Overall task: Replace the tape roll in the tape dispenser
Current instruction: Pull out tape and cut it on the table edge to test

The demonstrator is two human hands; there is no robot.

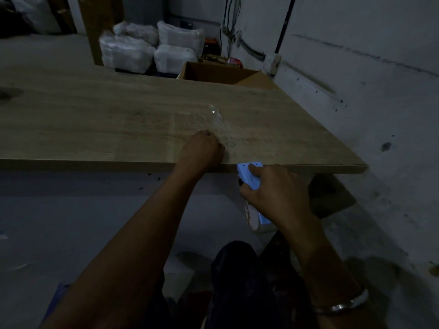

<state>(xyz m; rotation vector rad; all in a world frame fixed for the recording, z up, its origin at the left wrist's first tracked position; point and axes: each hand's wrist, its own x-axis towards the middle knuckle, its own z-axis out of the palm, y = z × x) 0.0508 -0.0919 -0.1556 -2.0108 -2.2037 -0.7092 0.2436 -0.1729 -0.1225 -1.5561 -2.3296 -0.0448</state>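
My right hand [278, 188] grips a light blue tape dispenser [249, 174] just below and in front of the wooden table's front edge [95, 165]. A tape roll [251, 217] shows under the hand, mostly hidden by it. My left hand [202, 148] rests on the tabletop near the front edge, fingers curled against a crumpled strip of clear tape [218, 122] that lies stuck along the wood. Whether the fingers pinch the tape is hard to tell.
An open cardboard box [218, 72] stands behind the table's far right corner. White plastic-wrapped bundles [147, 46] are stacked behind it by a wooden post [99, 24]. A grey wall [368, 91] runs along the right. My legs are below.
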